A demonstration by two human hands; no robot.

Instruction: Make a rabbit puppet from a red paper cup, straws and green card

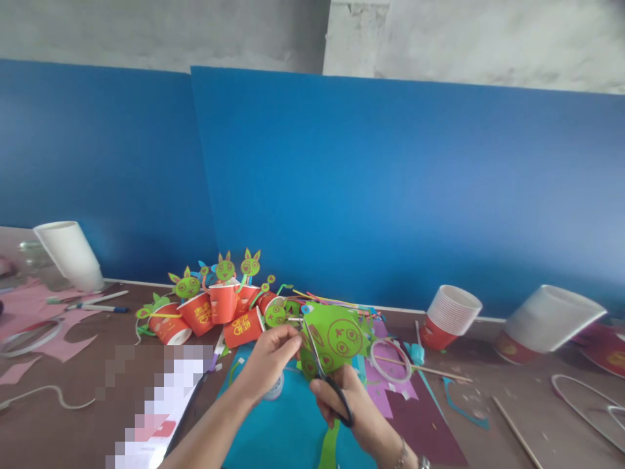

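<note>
A green paper sheet (346,333) with drawn faces is held up above the blue sheet (288,433). My left hand (273,355) pinches its left edge. My right hand (344,397) grips scissors with black handles (336,395), whose blades lie against the left part of the green paper. Below my right hand hangs a green strip (329,446). Behind my left hand are several red paper cups (223,303), some carrying green animal faces (250,264).
Stacked cups (452,312) stand at the right, near a larger white-and-red stack (547,326). A tape ring (390,360) and wooden stick (516,433) lie nearer. Pink scraps (68,335) and a white roll (71,254) are at left. A blue panel (381,189) rises behind the table.
</note>
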